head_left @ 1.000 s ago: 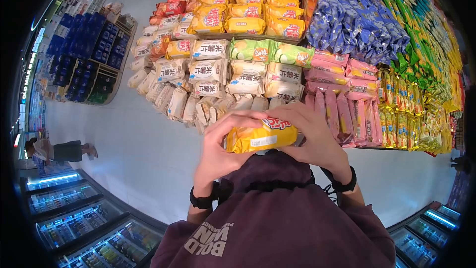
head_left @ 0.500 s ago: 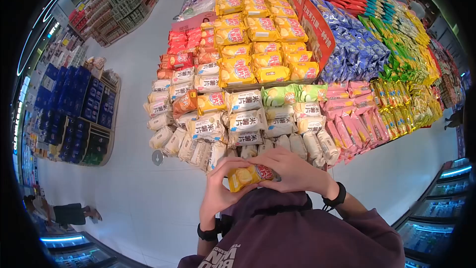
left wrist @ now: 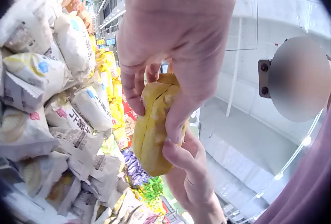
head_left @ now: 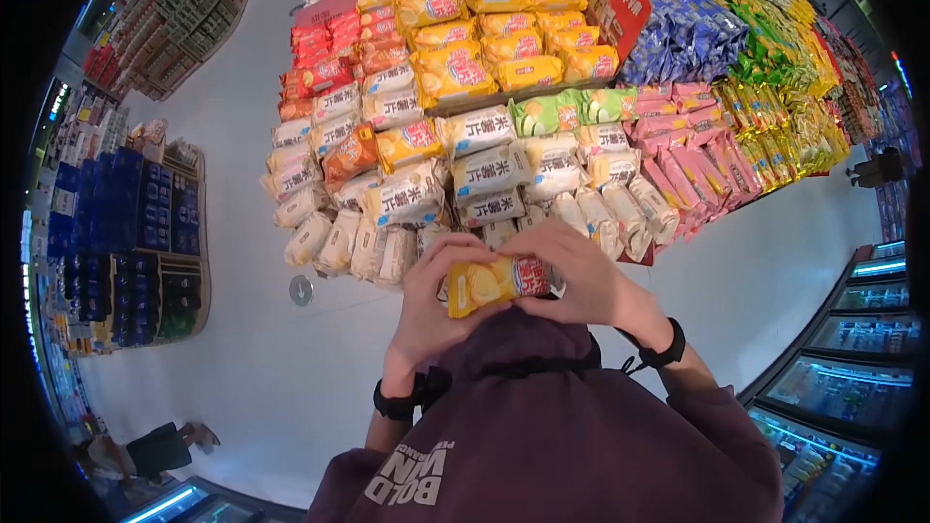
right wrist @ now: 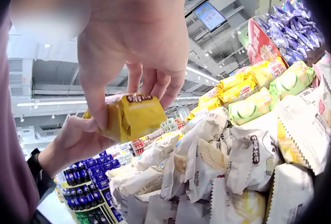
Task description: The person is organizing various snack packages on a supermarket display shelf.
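Both hands hold one yellow chip packet (head_left: pixel 489 287) in front of the chest, just short of the snack display. The left hand (head_left: pixel 428 298) grips its left end, fingers over the far side and thumb on the near side. On the other end, the right hand (head_left: pixel 584 279) pinches it between fingers and thumb. A chip picture and red-and-white lettering show on the packet's upper face. Seen from the left wrist, the packet (left wrist: pixel 150 131) has a lengthwise seam. In the right wrist view its folded yellow end (right wrist: pixel 139 119) faces the camera.
White packets (head_left: pixel 489 169) are heaped at the display's near edge, with green packets (head_left: pixel 547 114) and yellow packets (head_left: pixel 455 73) behind. Pink packets (head_left: pixel 688 169) lie to the right. Blue stacked goods (head_left: pixel 111 203) stand at left; lit freezers (head_left: pixel 833 387) line the lower right.
The packet has turned in the hands: a white label panel showed on it a second ago, now the chip picture does. The head view has shifted; both hands keep their hold.
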